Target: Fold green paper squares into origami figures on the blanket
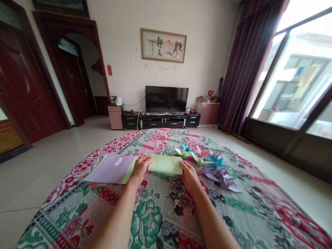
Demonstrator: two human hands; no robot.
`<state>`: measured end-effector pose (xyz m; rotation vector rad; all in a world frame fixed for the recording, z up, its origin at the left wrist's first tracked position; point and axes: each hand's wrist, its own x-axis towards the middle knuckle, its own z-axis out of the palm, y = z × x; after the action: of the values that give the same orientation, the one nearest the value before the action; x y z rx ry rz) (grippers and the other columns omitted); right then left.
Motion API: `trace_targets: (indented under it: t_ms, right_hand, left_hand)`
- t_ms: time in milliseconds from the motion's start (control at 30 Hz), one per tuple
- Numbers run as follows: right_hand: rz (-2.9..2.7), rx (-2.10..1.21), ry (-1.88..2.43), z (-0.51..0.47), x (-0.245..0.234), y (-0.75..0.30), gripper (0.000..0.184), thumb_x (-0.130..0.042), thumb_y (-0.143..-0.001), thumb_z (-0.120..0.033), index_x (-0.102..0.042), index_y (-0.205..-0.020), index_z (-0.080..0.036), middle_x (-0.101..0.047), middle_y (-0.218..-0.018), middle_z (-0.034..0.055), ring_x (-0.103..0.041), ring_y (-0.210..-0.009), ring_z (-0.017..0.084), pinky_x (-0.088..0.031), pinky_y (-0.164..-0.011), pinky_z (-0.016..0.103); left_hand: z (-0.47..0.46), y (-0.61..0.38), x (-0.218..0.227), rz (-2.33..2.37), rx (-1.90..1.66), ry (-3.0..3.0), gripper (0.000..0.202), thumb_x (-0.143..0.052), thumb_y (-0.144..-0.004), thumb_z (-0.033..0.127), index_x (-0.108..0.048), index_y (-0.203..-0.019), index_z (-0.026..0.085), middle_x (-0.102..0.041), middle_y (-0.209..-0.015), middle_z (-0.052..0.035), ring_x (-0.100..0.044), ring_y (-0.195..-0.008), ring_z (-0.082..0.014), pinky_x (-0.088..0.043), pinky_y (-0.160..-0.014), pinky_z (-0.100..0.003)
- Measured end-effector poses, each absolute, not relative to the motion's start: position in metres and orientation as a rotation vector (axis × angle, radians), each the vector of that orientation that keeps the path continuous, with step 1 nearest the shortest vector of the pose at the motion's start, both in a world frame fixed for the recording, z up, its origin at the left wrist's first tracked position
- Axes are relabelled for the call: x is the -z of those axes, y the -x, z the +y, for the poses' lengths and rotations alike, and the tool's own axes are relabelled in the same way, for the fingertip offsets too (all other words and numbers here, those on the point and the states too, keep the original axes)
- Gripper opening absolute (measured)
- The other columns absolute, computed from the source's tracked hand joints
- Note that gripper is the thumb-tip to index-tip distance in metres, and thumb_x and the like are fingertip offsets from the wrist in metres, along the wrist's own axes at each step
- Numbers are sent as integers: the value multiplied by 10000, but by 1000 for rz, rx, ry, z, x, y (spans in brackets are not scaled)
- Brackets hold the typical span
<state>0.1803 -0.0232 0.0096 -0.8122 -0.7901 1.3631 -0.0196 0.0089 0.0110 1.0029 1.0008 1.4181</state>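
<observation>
A pale green sheet of paper (165, 164), folded into a long rectangle, is held level above the patterned tablecloth (147, 221). My left hand (141, 167) pinches its left end, and my right hand (189, 174) grips the right end, thumbs on top. Just left of my left hand lies a stack of coloured paper (109, 169), with a lilac sheet uppermost and green showing at its right edge. To the right of my right hand stand several folded paper cranes: a blue crane (214, 160), a pink crane (202, 152), a green crane (200, 160) and a purple crane (225, 178) among them.
The round table's cloth reaches its curved edge on all visible sides. Beyond it, a television (166, 99) stands on a low black cabinet (155, 121) against the wall. A purple curtain (241, 65) and a glass door are at right, wooden doors (28, 76) at left.
</observation>
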Motion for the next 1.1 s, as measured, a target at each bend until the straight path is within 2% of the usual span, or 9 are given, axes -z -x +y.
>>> trace_targets:
  t_ms: [200, 500, 600, 700, 900, 1100]
  right_hand:
    - [-765, -1443, 752, -24, -14, -181, 299, -669, -585, -274, -665, -875, -199, -705, -855, 37, -631, -766, 200, -495, -590, 264]
    - [-696, -1465, 701, -25, -17, -181, 370, -697, -629, -342, -617, -966, -212, -678, -860, 16, -614, -730, 167, -491, -570, 261]
    - [-683, -1426, 708, -26, -16, -180, 427, -735, -611, -320, -586, -1005, -246, -660, -916, 2, -608, -727, 149, -492, -582, 263]
    - [-700, -1326, 739, -26, -14, -179, 421, -759, -580, -296, -577, -958, -258, -645, -961, -8, -605, -738, 140, -489, -590, 257]
    - [-745, -1256, 788, -27, -13, -176, 343, -771, -547, -346, -594, -803, -203, -640, -768, -12, -582, -645, 138, -468, -554, 240]
    - [-724, -1274, 797, -26, -14, -175, 346, -771, -531, -312, -620, -818, -194, -657, -772, -1, -588, -653, 140, -477, -571, 244]
  left_hand:
    - [9, 20, -13, 985, -1433, -926, 264, -727, -512, 259, -686, -739, 130, -654, -586, 17, -548, -517, -113, -403, -520, -210]
    - [0, 20, -21, 896, -1364, -914, 302, -748, -489, 235, -675, -766, 138, -666, -606, 13, -600, -555, -139, -430, -527, -217]
    - [3, 20, -18, 940, -1423, -924, 314, -751, -502, 264, -680, -783, 142, -667, -606, 18, -595, -546, -134, -434, -524, -216]
    - [8, 20, -13, 992, -1462, -951, 320, -746, -516, 274, -687, -803, 145, -669, -612, 22, -580, -526, -126, -431, -520, -219]
    - [14, 23, -5, 1034, -1490, -949, 337, -746, -513, 274, -698, -821, 145, -681, -638, 7, -592, -564, -139, -426, -543, -225]
    - [14, 25, -6, 1036, -1480, -930, 337, -751, -505, 281, -693, -807, 145, -681, -634, 0, -580, -545, -136, -431, -544, -231]
